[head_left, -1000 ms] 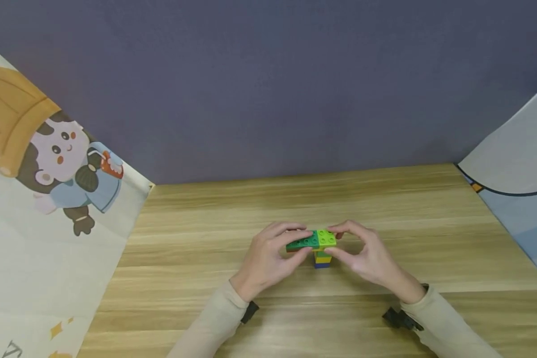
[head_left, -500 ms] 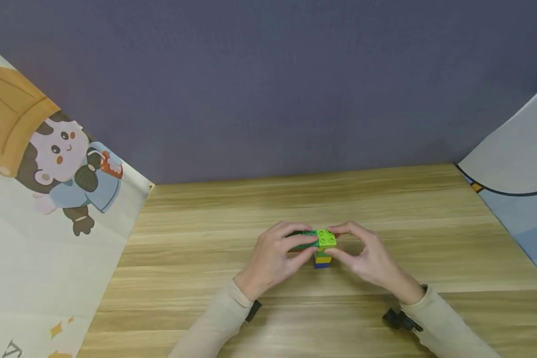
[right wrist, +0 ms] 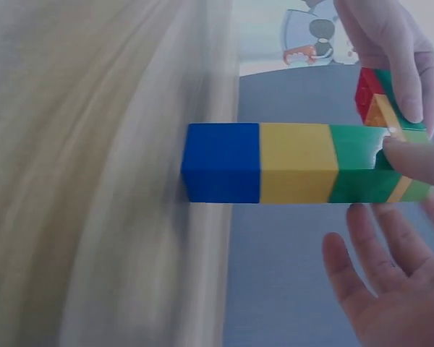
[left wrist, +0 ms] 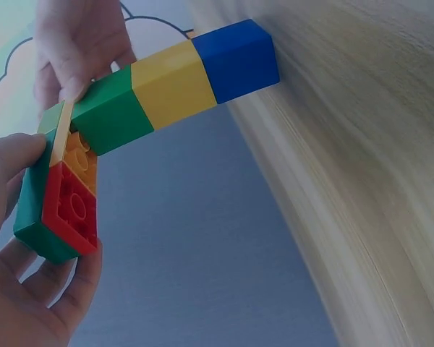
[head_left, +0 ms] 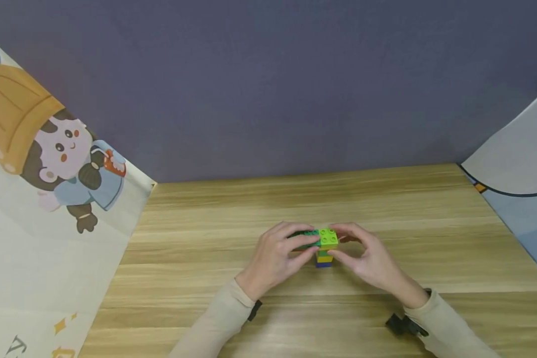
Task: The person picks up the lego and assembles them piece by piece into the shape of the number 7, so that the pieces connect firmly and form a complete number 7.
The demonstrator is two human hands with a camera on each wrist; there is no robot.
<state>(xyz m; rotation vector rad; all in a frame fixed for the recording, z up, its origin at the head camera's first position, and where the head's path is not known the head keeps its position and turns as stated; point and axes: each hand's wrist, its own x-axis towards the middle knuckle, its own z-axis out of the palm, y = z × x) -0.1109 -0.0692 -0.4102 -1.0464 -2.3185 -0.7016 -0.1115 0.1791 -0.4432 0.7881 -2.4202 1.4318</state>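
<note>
A tower of toy building bricks stands upright on the table: a blue brick point(left wrist: 242, 61) at the bottom, then a yellow brick point(left wrist: 173, 83) and a green brick point(left wrist: 112, 108). Across its top lies a thin orange brick point(left wrist: 79, 155), with a lime green brick point(head_left: 328, 238) and a dark green brick point(head_left: 312, 238) above. A red brick point(left wrist: 74, 210) sits under the dark green one, overhanging leftward. My left hand point(head_left: 273, 253) grips the dark green brick between thumb and fingers, partly hiding it. My right hand point(head_left: 371, 256) holds the tower's top from the right, thumb at the green brick.
The wooden table point(head_left: 206, 214) extends around the tower. A dark wall panel point(head_left: 295, 99) rises behind it. Cartoon-printed sheets flank the table, one on the left point(head_left: 36, 248) and one on the right point(head_left: 514, 169).
My left hand has slid slightly right along the dark green brick, covering more of it. The right hand and the tower hold nearly the same place; the head view has shifted a little.
</note>
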